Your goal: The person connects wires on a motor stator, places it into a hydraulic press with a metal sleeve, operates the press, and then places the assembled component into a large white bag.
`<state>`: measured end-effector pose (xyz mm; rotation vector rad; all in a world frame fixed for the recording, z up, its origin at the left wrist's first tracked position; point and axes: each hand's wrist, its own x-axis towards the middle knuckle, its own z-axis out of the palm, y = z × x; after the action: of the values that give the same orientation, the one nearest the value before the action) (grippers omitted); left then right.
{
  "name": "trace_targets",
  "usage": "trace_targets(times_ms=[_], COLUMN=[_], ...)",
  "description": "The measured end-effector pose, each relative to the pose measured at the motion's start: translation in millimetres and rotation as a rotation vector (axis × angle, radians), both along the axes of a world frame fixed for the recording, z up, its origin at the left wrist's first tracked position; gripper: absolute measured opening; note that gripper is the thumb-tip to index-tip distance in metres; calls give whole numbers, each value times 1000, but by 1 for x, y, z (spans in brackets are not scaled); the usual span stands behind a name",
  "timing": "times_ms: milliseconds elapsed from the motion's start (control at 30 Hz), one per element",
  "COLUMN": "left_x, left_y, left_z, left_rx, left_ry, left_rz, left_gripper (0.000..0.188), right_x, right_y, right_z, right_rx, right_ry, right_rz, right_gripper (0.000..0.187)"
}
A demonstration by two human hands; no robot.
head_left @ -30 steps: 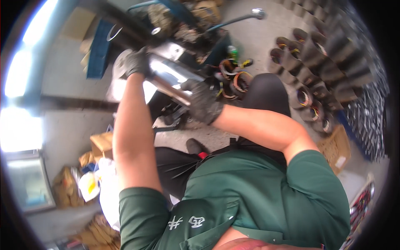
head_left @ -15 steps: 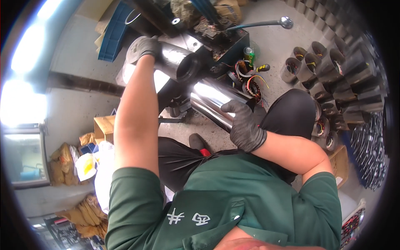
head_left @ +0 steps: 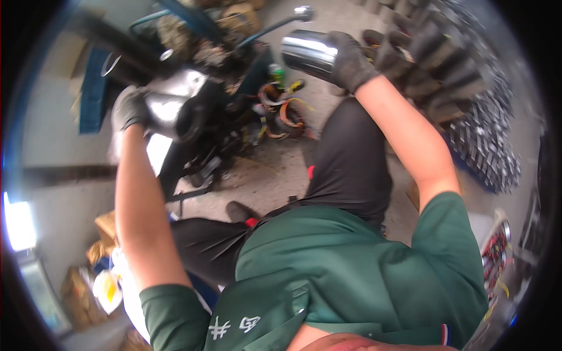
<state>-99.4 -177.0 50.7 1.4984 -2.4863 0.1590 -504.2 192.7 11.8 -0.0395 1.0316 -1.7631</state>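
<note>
My right hand (head_left: 353,61), in a dark glove, grips one end of a shiny metal cylinder (head_left: 308,52) and holds it up beyond my right knee. Its far end points left, and the fingers on the underside are hidden. Over at the left, my gloved left hand (head_left: 131,109) is closed round the back end of another metal cylinder (head_left: 164,111). That one lies across the machine (head_left: 193,82), its dark open mouth facing right. Motion blurs this side, so the left fingertips are hard to see.
Several dark tubes with wires inside (head_left: 398,50) stand on the floor at the far right, beside a mass of small shiny metal parts (head_left: 489,140). Wound copper rings (head_left: 291,112), a green can (head_left: 276,75) and a yellow-handled tool (head_left: 297,86) lie near the machine. A lever (head_left: 269,28) sticks out rightward.
My right hand has carried the shiny cylinder away from my lap, forward and right toward the standing tubes. The whole view has turned rightward. My left hand stays at its cylinder.
</note>
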Motion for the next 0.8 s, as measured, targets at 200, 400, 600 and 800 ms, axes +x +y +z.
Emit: trace_targets(times_ms=[200, 400, 600, 800], left_x=[23, 58, 27, 25], left_y=[7, -35, -15, -14], left_z=[11, -15, -10, -4], left_rx=[160, 193, 296, 319], left_ry=[141, 317, 372, 368], left_rz=[283, 244, 234, 246], left_gripper=[59, 61, 55, 60], right_x=[36, 37, 48, 2], right_y=[51, 111, 182, 149], right_z=[-11, -205, -405, -417], right_rx=[170, 921, 822, 630], right_ry=[551, 1518, 1229, 1462], right_rz=[232, 1259, 1107, 1083], right_gripper=[23, 36, 54, 43])
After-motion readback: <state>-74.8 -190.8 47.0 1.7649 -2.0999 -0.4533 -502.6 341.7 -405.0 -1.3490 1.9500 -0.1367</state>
